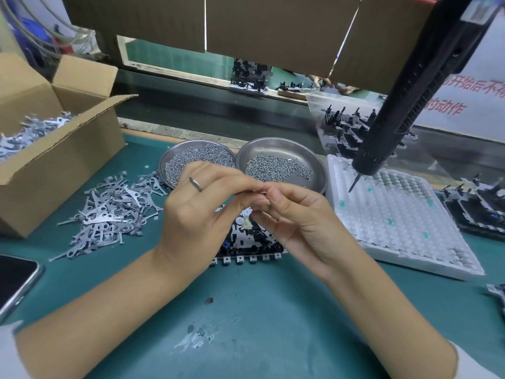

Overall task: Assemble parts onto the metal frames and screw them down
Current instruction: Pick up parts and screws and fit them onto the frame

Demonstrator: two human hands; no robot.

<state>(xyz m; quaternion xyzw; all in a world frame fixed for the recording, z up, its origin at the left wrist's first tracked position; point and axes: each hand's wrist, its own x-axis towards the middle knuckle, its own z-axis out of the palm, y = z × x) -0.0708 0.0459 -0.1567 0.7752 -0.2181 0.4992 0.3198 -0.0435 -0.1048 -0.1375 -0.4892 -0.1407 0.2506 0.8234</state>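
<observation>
A: What takes up the most room on the bench?

B: The green work mat (259,310) covers it. At the far left stands an open brown cardboard box (54,149) holding flat grey stamped metal levers. On the right lies a white plastic grid tray (396,222), and above it hangs a black electric screwdriver (404,105), its bit pointing down toward the tray's near-left part.

A: And the frame being worked on?

B: The black-and-silver metal frame (246,242) lies flat on the mat at the centre, mostly hidden under both hands.

A: What sits behind it?

B: Two round steel dishes side by side, the left dish (175,157) and the right dish (287,151), each holding small silver screws. A loose pile of grey metal levers (109,212) is spread on the mat between the box and the frame.

A: The hands?

B: The left hand (196,212), wearing a ring, and the right hand (297,217) meet above the frame. Their fingertips pinch together on a tiny metal part (259,191); what it is, I cannot tell.
</observation>
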